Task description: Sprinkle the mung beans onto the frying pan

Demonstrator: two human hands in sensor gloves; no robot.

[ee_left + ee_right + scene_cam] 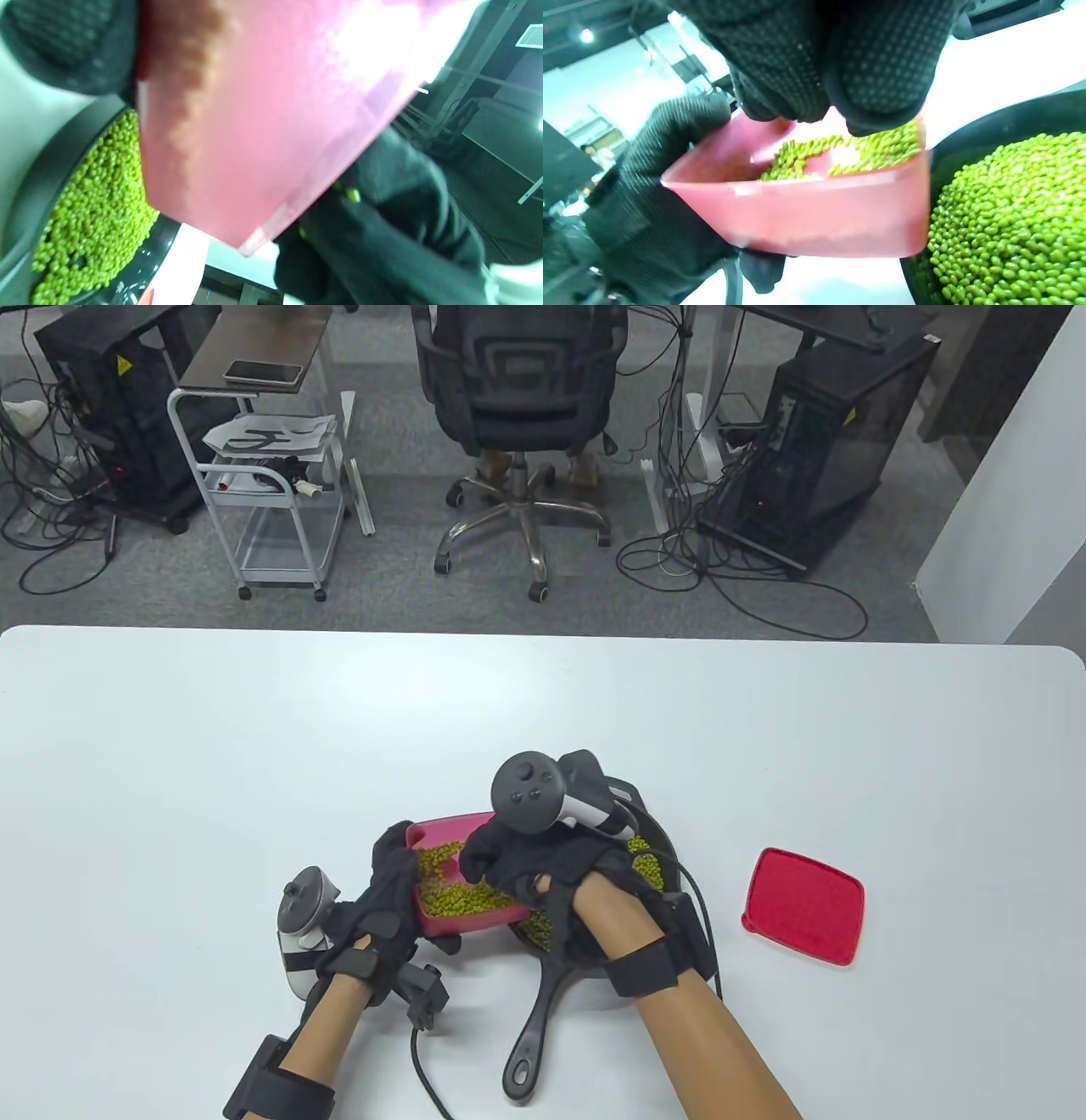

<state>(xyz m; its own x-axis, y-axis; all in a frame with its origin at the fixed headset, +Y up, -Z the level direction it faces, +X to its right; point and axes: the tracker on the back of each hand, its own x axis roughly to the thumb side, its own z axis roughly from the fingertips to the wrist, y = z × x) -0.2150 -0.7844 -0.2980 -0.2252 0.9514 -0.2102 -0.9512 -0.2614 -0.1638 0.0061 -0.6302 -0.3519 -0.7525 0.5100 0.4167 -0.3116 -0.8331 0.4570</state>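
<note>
My left hand (386,891) grips a pink container (462,922) by its left wall and holds it tilted over the near-left rim of a black frying pan (543,984). Green mung beans (454,895) lie in the container. A heap of beans (1009,212) lies in the pan. My right hand (517,869) reaches into the container with its fingertips (840,55) bunched together on the beans (840,152). In the left wrist view the container's underside (271,118) fills the frame, with a few beans showing between my right hand's fingers (382,237).
A red lid (802,916) lies flat on the white table (254,746) to the right of the pan. The pan's handle (530,1044) points toward the front edge, between my forearms. A cable runs by my left wrist.
</note>
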